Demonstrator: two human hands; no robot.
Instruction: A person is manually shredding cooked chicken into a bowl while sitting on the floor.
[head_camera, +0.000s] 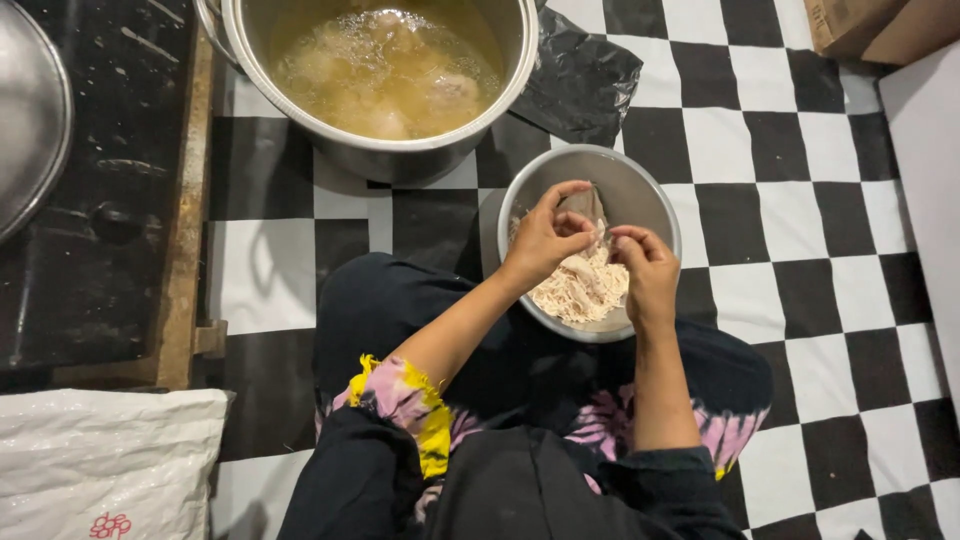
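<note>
The floor (790, 200) is covered in black and white checks. On it stand a big steel pot (380, 150) of broth and, just beside that, a steel bowl (640, 190) of shredded meat. A black plastic bag (580, 80) lies between them, a white sack (100, 460) at the lower left, a cardboard box (870, 25) at the upper right.

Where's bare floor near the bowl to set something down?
Open checkered floor lies right of the metal bowl, up to the cardboard box. Crowded left and above: big pot, black plastic bag. Both hands, left hand and right hand, fill the bowl.
</note>
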